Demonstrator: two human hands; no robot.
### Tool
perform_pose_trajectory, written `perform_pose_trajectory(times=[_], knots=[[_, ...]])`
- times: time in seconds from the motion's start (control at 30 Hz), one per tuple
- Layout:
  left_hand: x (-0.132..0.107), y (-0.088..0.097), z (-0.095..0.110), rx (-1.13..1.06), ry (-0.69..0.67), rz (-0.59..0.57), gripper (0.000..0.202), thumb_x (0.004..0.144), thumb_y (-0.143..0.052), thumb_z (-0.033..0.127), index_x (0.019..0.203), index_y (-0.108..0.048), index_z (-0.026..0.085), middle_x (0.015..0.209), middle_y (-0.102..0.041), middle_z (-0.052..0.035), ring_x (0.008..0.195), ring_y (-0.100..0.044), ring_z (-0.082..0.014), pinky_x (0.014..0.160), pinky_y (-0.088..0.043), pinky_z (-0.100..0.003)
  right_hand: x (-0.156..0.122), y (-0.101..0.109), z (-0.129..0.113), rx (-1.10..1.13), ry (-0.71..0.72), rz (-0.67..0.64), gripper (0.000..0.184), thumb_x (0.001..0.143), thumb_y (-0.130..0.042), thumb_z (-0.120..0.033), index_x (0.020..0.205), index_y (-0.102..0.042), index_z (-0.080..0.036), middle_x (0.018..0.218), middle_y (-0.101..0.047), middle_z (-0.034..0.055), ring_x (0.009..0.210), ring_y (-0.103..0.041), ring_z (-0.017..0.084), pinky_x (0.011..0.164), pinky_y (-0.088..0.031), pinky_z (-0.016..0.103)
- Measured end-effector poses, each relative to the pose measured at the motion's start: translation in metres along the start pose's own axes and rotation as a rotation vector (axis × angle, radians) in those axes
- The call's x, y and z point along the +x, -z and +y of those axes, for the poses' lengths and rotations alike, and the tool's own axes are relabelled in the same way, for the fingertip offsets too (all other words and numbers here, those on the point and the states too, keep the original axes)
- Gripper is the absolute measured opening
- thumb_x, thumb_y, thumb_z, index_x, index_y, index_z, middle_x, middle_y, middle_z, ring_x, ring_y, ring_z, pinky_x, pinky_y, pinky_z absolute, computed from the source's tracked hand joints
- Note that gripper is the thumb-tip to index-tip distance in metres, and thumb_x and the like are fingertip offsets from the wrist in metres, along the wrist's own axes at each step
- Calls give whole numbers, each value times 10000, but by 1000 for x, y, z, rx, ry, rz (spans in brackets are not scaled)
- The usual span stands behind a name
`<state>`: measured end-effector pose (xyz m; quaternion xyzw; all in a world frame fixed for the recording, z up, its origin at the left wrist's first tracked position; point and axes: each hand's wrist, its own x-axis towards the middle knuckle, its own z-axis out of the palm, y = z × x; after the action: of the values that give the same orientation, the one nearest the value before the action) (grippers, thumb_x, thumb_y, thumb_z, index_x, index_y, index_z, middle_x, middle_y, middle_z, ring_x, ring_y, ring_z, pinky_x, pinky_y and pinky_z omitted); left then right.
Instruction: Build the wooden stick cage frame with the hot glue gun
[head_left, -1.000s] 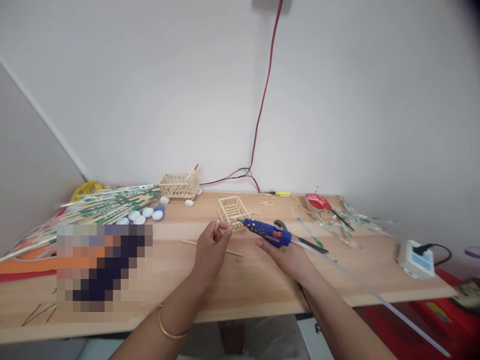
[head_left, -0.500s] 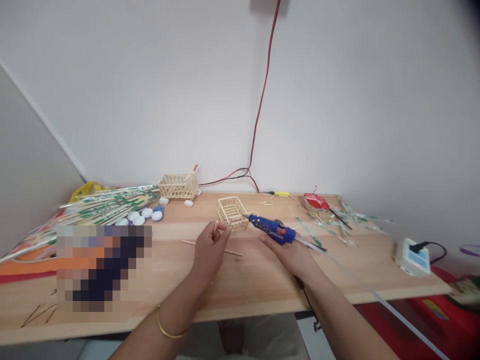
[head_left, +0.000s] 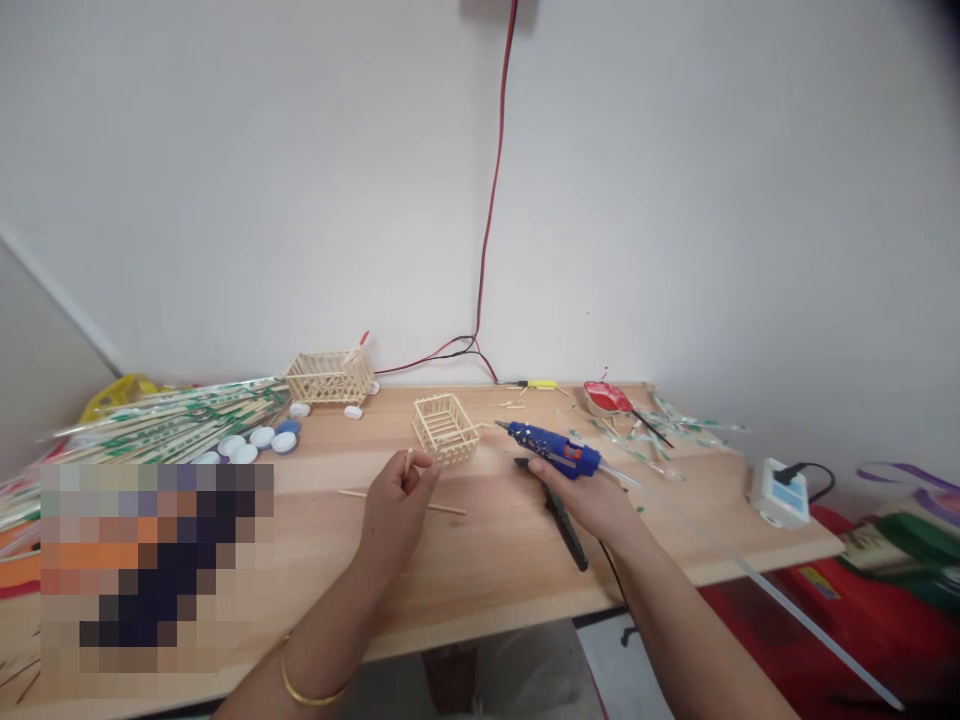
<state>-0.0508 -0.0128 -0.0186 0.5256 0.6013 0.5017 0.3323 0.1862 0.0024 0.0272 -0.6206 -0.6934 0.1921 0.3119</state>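
Observation:
Between the fingertips of my left hand a short wooden stick is pinched upright. My right hand is wrapped round a blue hot glue gun, its nozzle pointing left. A long clear glue stick trails from the gun's back end. Just beyond my left hand stands a small open box of wooden sticks; the nozzle is right of it, apart. A black tool, its kind unclear, shows below my right hand. One loose wooden stick lies by my left hand.
A larger stick cart with white wheels stands at the back left. Nearby are white bottle caps and bagged sticks. A red dish, plastic scraps and a power socket box are on the right.
The glue gun has drawn back to the right from the small box, uncovering more of the black tool. My left hand still pinches the short stick. The whole view has shifted.

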Motion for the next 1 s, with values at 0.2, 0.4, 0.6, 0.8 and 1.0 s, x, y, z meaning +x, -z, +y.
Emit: perform_pose_trajectory(times=[0.2,0.4,0.6,0.8,1.0], knots=[[1,0,-3,3,-8,-6,245,783,-554,444,806,-539,201,525,-284,89,485,-356,-96,516,-299,-212,0,-5,7,-1,-37,-18,415,790,-535,-530,1062,-679,-251,1023,-705,37,1014,-626,284,883,-497,410],[0,-1,-2,11,-1,-3,256,778,-563,453,801,-545,199,530,-287,87,491,-352,-94,526,-299,-212,1,-5,7,52,-12,1,377,784,-559,-491,1049,-688,-255,997,-715,31,995,-635,275,884,-500,404],[1,-1,-5,-5,-2,-13,248,783,-559,448,818,-539,204,534,-269,89,491,-347,-95,523,-294,-211,2,-5,5,73,-30,-21,386,780,-553,-500,1032,-685,-239,1029,-708,34,1006,-633,268,881,-502,377],[1,0,-3,3,0,-14,250,783,-556,445,795,-539,196,532,-274,86,491,-342,-97,521,-295,-215,0,-4,1,138,-23,-7,370,761,-574,-489,992,-695,-226,989,-716,37,962,-647,259,861,-505,365],[2,0,-2,22,-17,-1,249,780,-553,441,793,-550,192,528,-280,86,487,-346,-98,516,-294,-218,-1,-3,-1,171,-42,-42,364,764,-582,-481,992,-682,-216,1020,-704,49,986,-632,256,877,-481,363]])
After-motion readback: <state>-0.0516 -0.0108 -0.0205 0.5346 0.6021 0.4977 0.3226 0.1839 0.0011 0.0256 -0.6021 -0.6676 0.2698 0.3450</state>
